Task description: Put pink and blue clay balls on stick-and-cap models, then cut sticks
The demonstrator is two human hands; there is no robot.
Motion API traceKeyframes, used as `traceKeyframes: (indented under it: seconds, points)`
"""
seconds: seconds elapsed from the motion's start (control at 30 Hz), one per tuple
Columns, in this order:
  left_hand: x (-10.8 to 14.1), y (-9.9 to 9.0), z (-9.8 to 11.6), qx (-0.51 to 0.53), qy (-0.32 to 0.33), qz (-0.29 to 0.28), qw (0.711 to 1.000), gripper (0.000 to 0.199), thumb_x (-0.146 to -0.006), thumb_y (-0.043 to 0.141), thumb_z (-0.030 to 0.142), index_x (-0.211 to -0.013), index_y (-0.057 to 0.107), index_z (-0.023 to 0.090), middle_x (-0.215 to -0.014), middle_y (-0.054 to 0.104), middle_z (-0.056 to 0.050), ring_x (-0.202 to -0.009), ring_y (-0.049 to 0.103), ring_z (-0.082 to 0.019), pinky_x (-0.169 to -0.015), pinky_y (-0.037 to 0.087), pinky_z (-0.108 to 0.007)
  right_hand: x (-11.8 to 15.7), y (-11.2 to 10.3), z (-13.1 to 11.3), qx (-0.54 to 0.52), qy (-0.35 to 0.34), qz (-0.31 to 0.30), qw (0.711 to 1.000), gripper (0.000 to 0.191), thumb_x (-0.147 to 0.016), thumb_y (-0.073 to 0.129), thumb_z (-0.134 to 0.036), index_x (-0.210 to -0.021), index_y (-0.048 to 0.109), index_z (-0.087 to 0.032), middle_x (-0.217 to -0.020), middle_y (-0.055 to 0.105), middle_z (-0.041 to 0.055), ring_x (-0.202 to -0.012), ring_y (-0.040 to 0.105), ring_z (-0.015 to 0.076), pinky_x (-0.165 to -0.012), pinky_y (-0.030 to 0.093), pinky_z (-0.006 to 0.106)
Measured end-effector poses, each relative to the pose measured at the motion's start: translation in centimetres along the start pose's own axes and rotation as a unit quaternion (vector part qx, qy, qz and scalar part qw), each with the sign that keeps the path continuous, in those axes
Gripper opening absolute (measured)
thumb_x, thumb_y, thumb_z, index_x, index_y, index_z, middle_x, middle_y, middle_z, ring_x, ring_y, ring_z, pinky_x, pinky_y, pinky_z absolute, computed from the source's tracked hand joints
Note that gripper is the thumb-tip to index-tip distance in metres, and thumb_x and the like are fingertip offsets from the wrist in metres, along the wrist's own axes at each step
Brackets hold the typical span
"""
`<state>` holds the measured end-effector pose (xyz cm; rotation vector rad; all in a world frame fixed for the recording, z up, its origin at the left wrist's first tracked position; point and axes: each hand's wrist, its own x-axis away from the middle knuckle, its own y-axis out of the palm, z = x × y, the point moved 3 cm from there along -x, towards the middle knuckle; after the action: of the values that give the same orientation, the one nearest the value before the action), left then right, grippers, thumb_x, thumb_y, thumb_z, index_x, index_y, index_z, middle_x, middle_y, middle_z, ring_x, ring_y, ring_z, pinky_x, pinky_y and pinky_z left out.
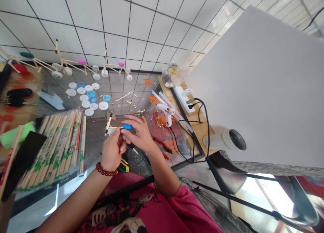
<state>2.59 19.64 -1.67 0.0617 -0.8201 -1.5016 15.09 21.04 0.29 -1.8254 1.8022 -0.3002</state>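
Both hands meet over the glass tabletop (98, 174) around a small stick bicycle model (115, 127). It has a dark-tipped crossbar (108, 124) and a blue oval seat (127, 126). My left hand (111, 153), with a red bead bracelet at the wrist, is closed, its thumb and forefinger pinching the model below its long stick. From the right, my right hand (139, 133) pinches the model by the blue seat, its other fingers stretched out over it. The fingers hide the model's lower part. Behind them are loose white and blue bottle caps (103, 106).
Finished stick models (113, 66) line the tiled wall. Bundled chopsticks (55, 142) lie left. To the right are a white glue gun (167, 113), clear glue sticks (172, 105), red-handled pliers (163, 144), a power strip (183, 96) and looping black cables. A green-and-yellow cutter (123, 166) lies near my body.
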Motion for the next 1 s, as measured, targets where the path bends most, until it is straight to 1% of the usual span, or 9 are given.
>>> traceKeyframes:
  seconds: [0.13, 0.3, 0.4, 0.57, 0.63, 0.7, 0.8, 0.9, 1.0]
  points:
    - [-0.1, 0.0, -0.2, -0.003, 0.001, 0.001, 1.000, 0.045, -0.074, 0.077, 0.056, -0.067, 0.059, 0.015, -0.054, 0.061, 0.001, -0.033, 0.034, -0.002, -0.034, 0.020, -0.016, -0.3, 0.2, -0.3, 0.001, 0.000, -0.007, 1.000, 0.016, -0.091, 0.068, -0.033, -0.106, 0.071, -0.028, -0.138, 0.067, 0.0045, -0.130, 0.061, 0.0218, -0.125, 0.003, 0.052]
    - [1.5, -0.3, -0.1, -0.024, 0.010, -0.006, 1.000, 0.049, -0.077, 0.073, 0.060, -0.096, 0.070, 0.016, -0.058, 0.063, 0.001, -0.036, 0.032, -0.003, -0.036, 0.020, -0.016, 0.1, -0.8, 0.1, 0.002, 0.013, 0.001, 1.000, 0.059, -0.081, 0.078, -0.044, -0.135, 0.058, -0.030, -0.150, 0.057, 0.0091, -0.140, 0.052, 0.0269, -0.125, 0.008, 0.057]
    - [3.7, -1.9, 0.3, -0.088, 0.032, 0.019, 0.995, 0.054, -0.080, 0.073, 0.056, -0.118, 0.070, 0.018, -0.063, 0.065, 0.000, -0.041, 0.035, -0.005, -0.039, 0.023, -0.017, 0.7, -1.9, 0.8, 0.008, 0.017, 0.005, 1.000, 0.066, -0.079, 0.080, -0.049, -0.137, 0.056, -0.030, -0.147, 0.059, 0.0100, -0.139, 0.053, 0.0277, -0.124, 0.016, 0.057]
    - [5.8, -5.9, 2.9, -0.206, 0.194, 0.070, 0.957, 0.037, -0.084, 0.074, 0.046, -0.115, 0.073, 0.027, -0.078, 0.068, -0.001, -0.055, 0.049, -0.010, -0.052, 0.044, -0.023, 1.4, -2.6, 1.4, 0.042, 0.014, 0.006, 0.999, 0.066, -0.075, 0.084, -0.044, -0.134, 0.058, -0.027, -0.142, 0.063, 0.0121, -0.136, 0.056, 0.0292, -0.122, 0.019, 0.059]
    - [5.4, -6.9, 4.5, -0.260, 0.291, 0.103, 0.915, 0.037, -0.087, 0.070, 0.042, -0.123, 0.070, 0.031, -0.099, 0.070, -0.002, -0.075, 0.060, -0.015, -0.072, 0.053, -0.029, 1.5, -2.4, 1.5, 0.069, 0.014, 0.005, 0.998, 0.066, -0.075, 0.084, -0.040, -0.134, 0.058, -0.026, -0.143, 0.062, 0.0128, -0.136, 0.055, 0.0297, -0.121, 0.018, 0.060]
    - [4.3, -7.2, 5.8, -0.336, 0.359, 0.107, 0.864, 0.042, -0.089, 0.067, 0.041, -0.129, 0.067, 0.030, -0.121, 0.067, -0.006, -0.104, 0.063, -0.023, -0.095, 0.052, -0.038, 1.5, -2.0, 1.5, 0.104, 0.008, 0.006, 0.995, 0.063, -0.075, 0.084, -0.038, -0.132, 0.060, -0.026, -0.143, 0.062, 0.0121, -0.136, 0.054, 0.0294, -0.119, 0.022, 0.058]
    - [1.9, -6.6, 6.5, -0.473, 0.363, 0.068, 0.800, 0.053, -0.088, 0.064, 0.048, -0.136, 0.061, 0.026, -0.138, 0.060, -0.012, -0.121, 0.060, -0.032, -0.099, 0.052, -0.044, 1.4, -1.5, 1.7, 0.147, 0.001, 0.009, 0.989, 0.056, -0.076, 0.084, -0.037, -0.127, 0.065, -0.028, -0.141, 0.064, 0.0092, -0.132, 0.055, 0.0285, -0.112, 0.031, 0.053]
    - [-0.2, -6.1, 6.3, -0.523, 0.313, 0.024, 0.793, 0.061, -0.087, 0.060, 0.054, -0.140, 0.058, 0.022, -0.145, 0.057, -0.016, -0.128, 0.057, -0.036, -0.083, 0.058, -0.041, 1.3, -1.1, 2.1, 0.160, -0.001, 0.000, 0.987, 0.050, -0.076, 0.084, -0.036, -0.122, 0.068, -0.028, -0.138, 0.066, 0.0068, -0.127, 0.057, 0.0274, -0.107, 0.035, 0.049]
    - [-1.9, -6.0, 5.8, -0.509, 0.275, -0.026, 0.815, 0.065, -0.087, 0.059, 0.057, -0.142, 0.057, 0.022, -0.145, 0.060, -0.015, -0.127, 0.059, -0.035, -0.087, 0.058, -0.043, 1.5, -1.0, 2.1, 0.163, -0.009, 0.006, 0.987, 0.059, -0.074, 0.086, -0.040, -0.127, 0.065, -0.028, -0.143, 0.062, 0.0085, -0.131, 0.054, 0.0290, -0.108, 0.035, 0.049]
